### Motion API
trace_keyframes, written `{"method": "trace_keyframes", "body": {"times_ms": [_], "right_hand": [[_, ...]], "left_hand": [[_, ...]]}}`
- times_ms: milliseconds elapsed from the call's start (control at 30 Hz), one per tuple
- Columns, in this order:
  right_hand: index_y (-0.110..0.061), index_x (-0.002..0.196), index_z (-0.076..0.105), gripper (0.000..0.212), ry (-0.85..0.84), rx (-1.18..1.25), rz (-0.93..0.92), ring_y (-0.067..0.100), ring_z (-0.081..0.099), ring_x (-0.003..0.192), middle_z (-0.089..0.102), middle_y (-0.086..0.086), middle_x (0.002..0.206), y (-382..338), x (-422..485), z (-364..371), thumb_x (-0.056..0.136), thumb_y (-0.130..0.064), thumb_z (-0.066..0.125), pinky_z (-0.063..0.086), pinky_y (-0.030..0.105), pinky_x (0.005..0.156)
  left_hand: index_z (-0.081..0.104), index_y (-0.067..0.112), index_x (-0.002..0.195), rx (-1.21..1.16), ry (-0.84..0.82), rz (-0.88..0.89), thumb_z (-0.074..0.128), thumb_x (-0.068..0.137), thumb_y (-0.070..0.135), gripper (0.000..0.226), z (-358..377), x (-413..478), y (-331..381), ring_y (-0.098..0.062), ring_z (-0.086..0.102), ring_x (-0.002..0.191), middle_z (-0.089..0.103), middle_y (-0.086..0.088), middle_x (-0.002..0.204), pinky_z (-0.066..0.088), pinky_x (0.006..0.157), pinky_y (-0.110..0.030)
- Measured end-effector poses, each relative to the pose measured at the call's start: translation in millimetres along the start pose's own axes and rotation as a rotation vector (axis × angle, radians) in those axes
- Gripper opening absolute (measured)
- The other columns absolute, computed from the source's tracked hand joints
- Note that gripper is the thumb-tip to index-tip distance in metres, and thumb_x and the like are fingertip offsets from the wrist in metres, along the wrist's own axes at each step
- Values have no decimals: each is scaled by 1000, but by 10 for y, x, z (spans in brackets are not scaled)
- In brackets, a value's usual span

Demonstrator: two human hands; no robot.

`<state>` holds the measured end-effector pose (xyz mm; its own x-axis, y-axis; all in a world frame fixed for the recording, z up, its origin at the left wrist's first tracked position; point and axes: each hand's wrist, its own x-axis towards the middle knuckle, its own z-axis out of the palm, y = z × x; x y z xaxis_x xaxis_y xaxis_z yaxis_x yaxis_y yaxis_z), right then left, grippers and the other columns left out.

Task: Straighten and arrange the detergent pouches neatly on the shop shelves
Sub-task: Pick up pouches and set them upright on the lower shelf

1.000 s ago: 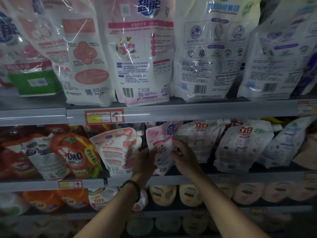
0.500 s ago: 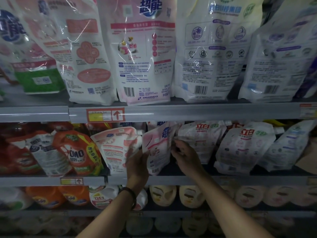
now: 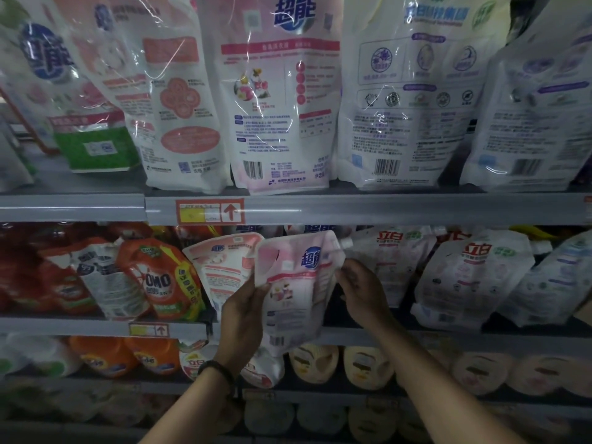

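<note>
Fingers (image 3: 256, 294) of left hand (image 3: 243, 318) and right hand (image 3: 362, 290) grip pink pouch (image 3: 298, 290), print blurred.

Dark shelf gap (image 3: 333, 315) seemingly free; white pouch (image 3: 394, 251) crowds right.

- "超能", blue: printed on the large pink-banded pouch (image 3: 282, 100) on the top shelf; partly seen on the pink spout pouch (image 3: 294, 283) before the middle shelf.
- "OMO": borne by the orange pouch (image 3: 160, 277).
- "立白", red: printed on the white pouch (image 3: 390, 261) and on its right-hand neighbour (image 3: 471, 277).
- Red up arrow: shown on the upper price tag (image 3: 209, 212) and the lower price tag (image 3: 149, 330); their figures cannot be read.
</note>
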<state>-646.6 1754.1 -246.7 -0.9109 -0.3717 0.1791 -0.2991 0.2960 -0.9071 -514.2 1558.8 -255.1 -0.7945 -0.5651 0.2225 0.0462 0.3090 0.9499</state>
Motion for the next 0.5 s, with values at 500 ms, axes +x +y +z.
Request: {"method": "trace_keyframes", "body": {"times_ms": [500], "right_hand": [[-12, 96, 77, 23, -54, 270, 53, 33, 71, 86, 75, 16, 92, -352, -347, 124, 105, -28, 63, 59, 49, 77]], "left_hand": [[61, -8, 95, -211, 8, -47, 53, 109, 17, 30, -576, -111, 140, -29, 69, 79, 69, -22, 90, 55, 67, -39]]}}
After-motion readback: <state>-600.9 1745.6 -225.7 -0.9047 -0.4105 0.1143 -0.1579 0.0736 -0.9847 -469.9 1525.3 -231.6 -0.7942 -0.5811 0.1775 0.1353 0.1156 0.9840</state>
